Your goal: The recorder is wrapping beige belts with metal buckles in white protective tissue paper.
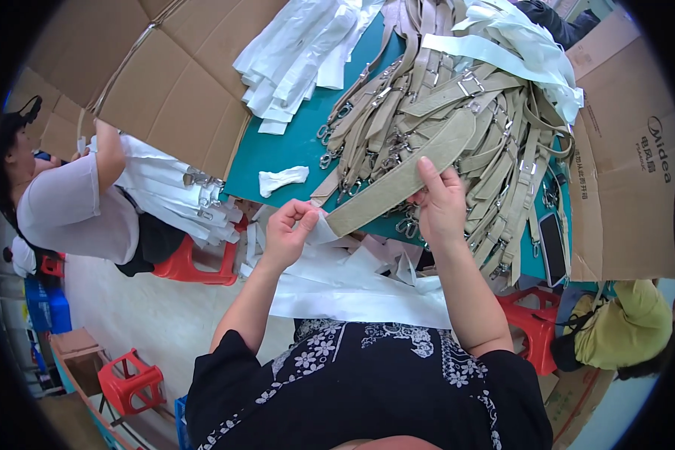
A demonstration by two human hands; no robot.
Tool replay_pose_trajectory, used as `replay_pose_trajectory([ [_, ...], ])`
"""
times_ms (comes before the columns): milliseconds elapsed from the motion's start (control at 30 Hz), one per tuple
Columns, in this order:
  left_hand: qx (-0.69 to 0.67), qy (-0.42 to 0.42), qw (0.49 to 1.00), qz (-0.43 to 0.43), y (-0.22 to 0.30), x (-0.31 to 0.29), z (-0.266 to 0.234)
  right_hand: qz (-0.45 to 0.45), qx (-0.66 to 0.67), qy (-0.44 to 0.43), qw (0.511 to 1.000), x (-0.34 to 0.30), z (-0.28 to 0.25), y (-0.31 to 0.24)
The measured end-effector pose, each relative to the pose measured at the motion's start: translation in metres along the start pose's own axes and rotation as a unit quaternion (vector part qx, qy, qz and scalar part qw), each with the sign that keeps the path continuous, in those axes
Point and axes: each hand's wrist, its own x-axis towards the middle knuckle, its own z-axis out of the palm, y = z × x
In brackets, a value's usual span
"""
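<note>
A wide beige strap (397,180) with stitched edges slants across in front of me, over the table's near edge. My right hand (441,201) grips it near its upper right part, thumb on top. At its lower left end my left hand (288,231) pinches a small white sheet (322,232) that lies against the strap's end. Whether the left fingers also touch the strap is hidden. Right behind the strap lies a big heap of beige straps (495,142) with metal buckles and snap hooks.
White wrapped strips (300,56) lie on the green table (270,161), with a crumpled white piece (283,180). Cardboard walls (626,172) flank it; a phone (553,249) lies at right. White sheets (360,289) cover my lap. People (82,195) sit at both sides on red stools (202,259).
</note>
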Motion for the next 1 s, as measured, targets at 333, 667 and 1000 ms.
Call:
replay_pose_trajectory([
  [333, 0.048, -0.046, 0.997, 0.047, 0.02, 0.011, 0.02, -0.08, -0.216, -0.084, 0.97, -0.047, 0.006, 0.026],
  [667, 0.036, -0.031, 0.996, 0.073, 0.028, 0.006, 0.033, -0.184, -0.295, -0.143, 0.927, -0.055, 0.016, 0.047],
  [1000, 0.074, -0.03, 0.992, 0.092, 0.021, -0.001, 0.029, -0.051, -0.273, -0.101, 0.955, -0.066, 0.015, 0.039],
])
